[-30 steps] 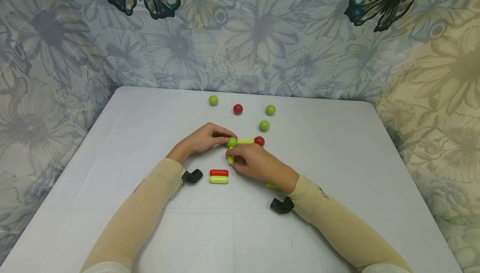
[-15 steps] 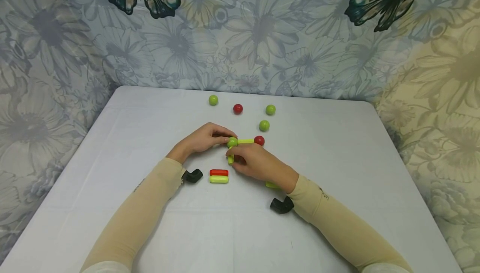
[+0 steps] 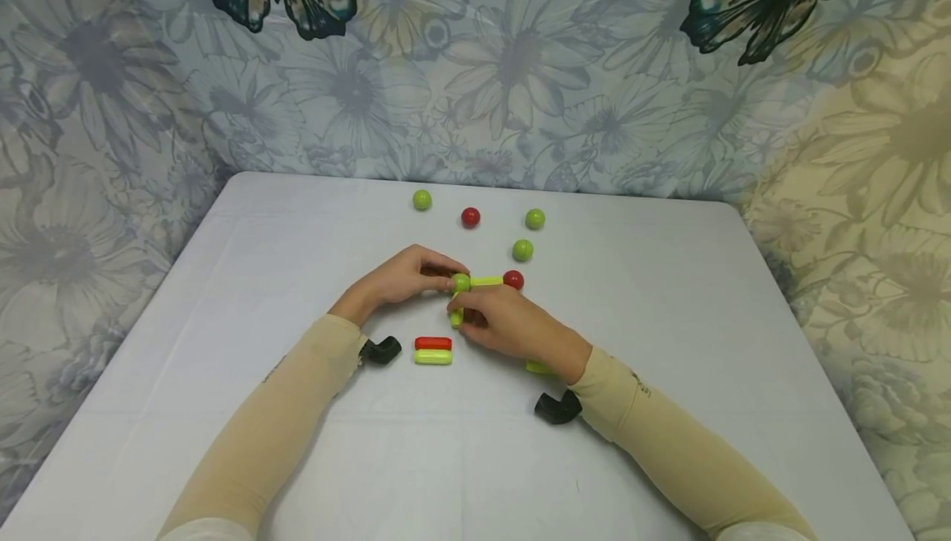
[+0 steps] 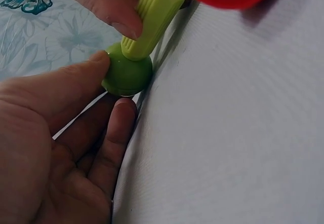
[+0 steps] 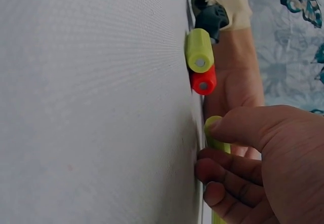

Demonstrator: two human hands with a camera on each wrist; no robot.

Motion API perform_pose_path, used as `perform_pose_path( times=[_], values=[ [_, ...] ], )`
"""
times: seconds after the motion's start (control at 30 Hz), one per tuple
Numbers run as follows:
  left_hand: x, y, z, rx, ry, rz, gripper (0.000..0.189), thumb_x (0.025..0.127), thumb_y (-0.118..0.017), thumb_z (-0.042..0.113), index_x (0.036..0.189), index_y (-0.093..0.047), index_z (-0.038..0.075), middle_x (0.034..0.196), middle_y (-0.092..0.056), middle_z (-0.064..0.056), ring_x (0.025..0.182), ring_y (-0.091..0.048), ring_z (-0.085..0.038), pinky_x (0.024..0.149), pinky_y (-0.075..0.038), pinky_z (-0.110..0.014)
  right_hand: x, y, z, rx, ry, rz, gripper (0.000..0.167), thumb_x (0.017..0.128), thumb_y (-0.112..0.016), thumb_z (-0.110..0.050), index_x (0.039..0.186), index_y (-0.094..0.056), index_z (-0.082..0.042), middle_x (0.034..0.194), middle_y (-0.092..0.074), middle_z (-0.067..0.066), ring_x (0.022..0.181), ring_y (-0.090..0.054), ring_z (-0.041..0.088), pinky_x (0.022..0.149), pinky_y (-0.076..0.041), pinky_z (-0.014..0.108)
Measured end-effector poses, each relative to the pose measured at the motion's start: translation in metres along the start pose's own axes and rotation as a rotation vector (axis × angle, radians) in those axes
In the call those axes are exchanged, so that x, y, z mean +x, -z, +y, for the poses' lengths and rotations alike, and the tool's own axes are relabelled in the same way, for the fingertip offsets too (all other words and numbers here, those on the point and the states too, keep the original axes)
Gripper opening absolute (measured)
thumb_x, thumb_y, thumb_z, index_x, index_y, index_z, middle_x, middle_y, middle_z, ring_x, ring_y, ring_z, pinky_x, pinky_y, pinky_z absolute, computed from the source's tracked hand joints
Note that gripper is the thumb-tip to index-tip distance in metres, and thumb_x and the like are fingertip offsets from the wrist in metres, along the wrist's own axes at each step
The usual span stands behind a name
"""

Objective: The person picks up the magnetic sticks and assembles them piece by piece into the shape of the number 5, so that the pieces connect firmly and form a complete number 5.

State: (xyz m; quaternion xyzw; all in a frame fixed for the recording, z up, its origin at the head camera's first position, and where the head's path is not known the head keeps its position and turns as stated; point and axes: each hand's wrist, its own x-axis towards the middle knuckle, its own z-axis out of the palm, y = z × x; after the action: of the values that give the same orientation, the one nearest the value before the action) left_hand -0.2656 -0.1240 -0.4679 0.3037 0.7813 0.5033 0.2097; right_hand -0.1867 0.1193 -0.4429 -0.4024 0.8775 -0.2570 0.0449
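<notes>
In the head view, my left hand [image 3: 404,273] pinches a green ball [image 3: 461,282] between thumb and fingers near the middle of the table. My right hand [image 3: 516,322] grips a short yellow-green rod [image 4: 154,19] whose end touches that ball, as the left wrist view shows. A second yellow-green rod [image 3: 487,282] runs from the green ball to a red ball [image 3: 513,280], just behind my right hand. In the right wrist view, the thumb lies on the gripped rod [image 5: 214,124]; my fingers hide much of it.
A red rod [image 3: 433,344] and a yellow-green rod [image 5: 199,49] lie side by side with silver ends. Another rod [image 3: 538,367] is partly under my right wrist. Farther back are a loose red ball [image 3: 470,218] and several green balls [image 3: 522,250]. Patterned cloth [image 3: 490,95] borders the table.
</notes>
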Motion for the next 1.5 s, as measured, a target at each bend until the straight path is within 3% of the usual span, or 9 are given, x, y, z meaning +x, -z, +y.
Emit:
perform_pose_path(
  times=[0.33,0.53,0.8,1.0,1.17,1.33,1.5],
  values=[
    [0.000,0.001,-0.001,0.015,-0.013,0.003,0.029,0.104,-0.074,0.011,0.133,-0.079,0.011,0.128,-0.077,0.001,0.126,-0.066,-0.018,0.110,-0.048,-0.041,-0.002,0.012,0.000,0.027,-0.035,0.003,0.036,0.099,-0.077,-0.010,0.135,-0.075,-0.011,0.093,-0.066,-0.006,0.084,-0.060,0.013,0.077,-0.053,0.028],
    [0.000,0.001,0.000,0.003,-0.013,0.014,0.030,0.104,-0.075,0.011,0.134,-0.078,0.009,0.129,-0.076,0.000,0.123,-0.067,-0.019,0.109,-0.049,-0.042,-0.001,0.039,0.009,0.029,-0.060,0.097,0.027,0.099,-0.080,-0.012,0.126,-0.078,-0.009,0.092,-0.067,-0.007,0.079,-0.059,0.012,0.072,-0.055,0.030],
    [0.000,0.000,0.003,0.004,0.003,0.016,0.032,0.105,-0.074,0.011,0.137,-0.076,0.008,0.130,-0.076,0.000,0.126,-0.066,-0.018,0.111,-0.048,-0.042,-0.009,0.073,0.039,0.036,-0.134,0.245,0.023,0.100,-0.080,-0.012,0.122,-0.079,-0.007,0.100,-0.072,0.000,0.085,-0.063,0.017,0.076,-0.057,0.041],
    [0.000,-0.001,0.002,0.009,0.016,0.024,0.029,0.104,-0.074,0.010,0.133,-0.079,0.011,0.126,-0.076,0.000,0.124,-0.066,-0.019,0.110,-0.049,-0.041,-0.014,0.077,0.070,0.037,-0.225,0.323,0.023,0.100,-0.078,-0.008,0.122,-0.080,-0.005,0.107,-0.073,0.009,0.089,-0.065,0.023,0.079,-0.058,0.046],
    [0.000,-0.002,0.000,0.001,0.032,0.026,0.029,0.105,-0.074,0.011,0.133,-0.079,0.012,0.127,-0.076,0.001,0.126,-0.065,-0.019,0.111,-0.048,-0.041,-0.017,0.072,0.086,0.033,-0.277,0.320,0.028,0.100,-0.076,-0.005,0.127,-0.078,-0.006,0.124,-0.071,0.016,0.092,-0.066,0.026,0.080,-0.057,0.044],
    [0.000,-0.003,0.001,0.012,0.023,0.026,0.029,0.105,-0.073,0.011,0.133,-0.078,0.011,0.128,-0.076,0.000,0.127,-0.065,-0.019,0.112,-0.048,-0.042,-0.019,0.066,0.098,0.021,-0.306,0.249,0.039,0.100,-0.073,-0.001,0.137,-0.075,-0.011,0.140,-0.064,0.013,0.097,-0.066,0.026,0.082,-0.056,0.043],
    [0.000,-0.002,0.004,0.026,0.026,0.029,0.029,0.105,-0.074,0.013,0.134,-0.078,0.011,0.129,-0.076,0.000,0.128,-0.065,-0.019,0.112,-0.048,-0.042,-0.020,0.063,0.106,0.002,-0.302,0.206,0.044,0.098,-0.073,0.004,0.139,-0.074,-0.012,0.129,-0.069,0.011,0.096,-0.067,0.027,0.085,-0.056,0.044]
  ],
)
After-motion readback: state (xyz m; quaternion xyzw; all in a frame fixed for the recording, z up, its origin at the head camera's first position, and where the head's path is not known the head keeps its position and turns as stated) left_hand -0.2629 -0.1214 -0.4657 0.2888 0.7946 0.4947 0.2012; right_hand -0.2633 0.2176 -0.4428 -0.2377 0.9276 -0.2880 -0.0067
